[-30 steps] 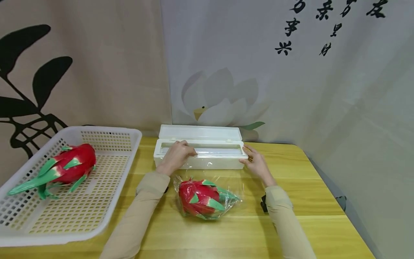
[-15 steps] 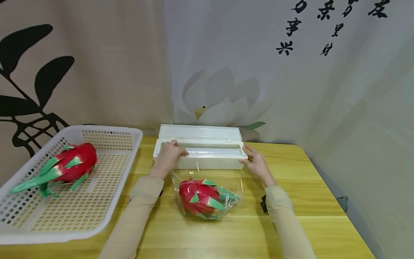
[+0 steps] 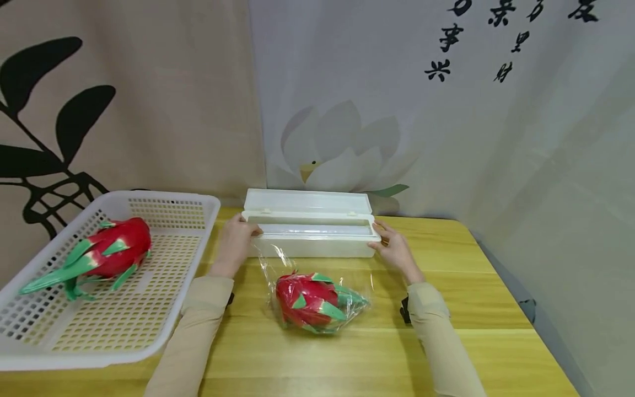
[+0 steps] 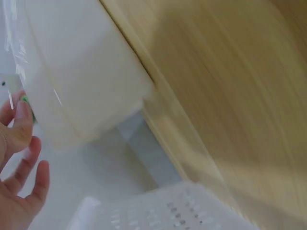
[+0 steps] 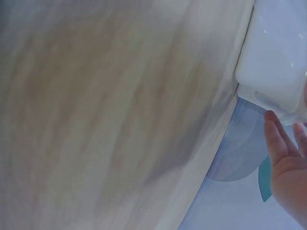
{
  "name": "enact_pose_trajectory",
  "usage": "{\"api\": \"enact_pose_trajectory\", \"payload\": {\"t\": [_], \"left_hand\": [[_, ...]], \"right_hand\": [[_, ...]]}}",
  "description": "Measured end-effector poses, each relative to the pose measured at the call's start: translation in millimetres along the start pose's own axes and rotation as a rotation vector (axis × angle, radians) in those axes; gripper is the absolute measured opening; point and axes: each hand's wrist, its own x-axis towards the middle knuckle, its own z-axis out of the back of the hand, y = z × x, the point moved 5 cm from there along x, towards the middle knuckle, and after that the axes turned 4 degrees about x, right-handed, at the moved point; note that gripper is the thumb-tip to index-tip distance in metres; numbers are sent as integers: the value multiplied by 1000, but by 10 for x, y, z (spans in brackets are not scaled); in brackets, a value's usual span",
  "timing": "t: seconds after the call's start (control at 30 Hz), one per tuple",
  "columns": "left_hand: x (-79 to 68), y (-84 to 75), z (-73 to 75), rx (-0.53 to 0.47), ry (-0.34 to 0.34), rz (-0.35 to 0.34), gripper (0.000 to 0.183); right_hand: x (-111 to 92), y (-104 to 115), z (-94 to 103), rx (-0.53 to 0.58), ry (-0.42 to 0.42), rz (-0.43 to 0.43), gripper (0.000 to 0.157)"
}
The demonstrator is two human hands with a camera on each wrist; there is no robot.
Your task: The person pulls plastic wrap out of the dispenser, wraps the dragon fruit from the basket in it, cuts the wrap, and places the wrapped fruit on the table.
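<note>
A white cling film box (image 3: pixel 317 249) stands at the back of the table, lid (image 3: pixel 307 201) raised, a film roll (image 3: pixel 312 230) inside. My left hand (image 3: pixel 234 246) is at its left end; in the left wrist view thumb and index finger pinch a small green slide cutter (image 4: pixel 29 106) at the rim, mostly hidden. My right hand (image 3: pixel 397 256) grips the right end, thumb in front and fingers round the side. Clear cling film (image 3: pixel 272 267) hangs from the front left of the box over a red dragon fruit (image 3: pixel 308 300) with green scales, lying on the table.
To the left, a white perforated basket (image 3: pixel 208 220) holds another dragon fruit (image 3: pixel 124 249). Behind the box hangs a printed curtain (image 3: pixel 337 71). The wooden table (image 3: pixel 387 361) has its right edge beyond my right arm.
My left hand has slid left along the box front to its left end. The film's upper edge has come away from the box toward the right. The right hand keeps its place.
</note>
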Motion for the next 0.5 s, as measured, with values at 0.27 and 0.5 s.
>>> {"api": "enact_pose_trajectory", "payload": {"t": [0.27, 0.5], "left_hand": [[-67, 103, 54, 87, 0, 128, 12], [-63, 111, 101, 146, -14, 152, 11]], "right_hand": [[-10, 30, -29, 9, 10, 4, 57], [21, 10, -6, -4, -3, 0, 57]]}}
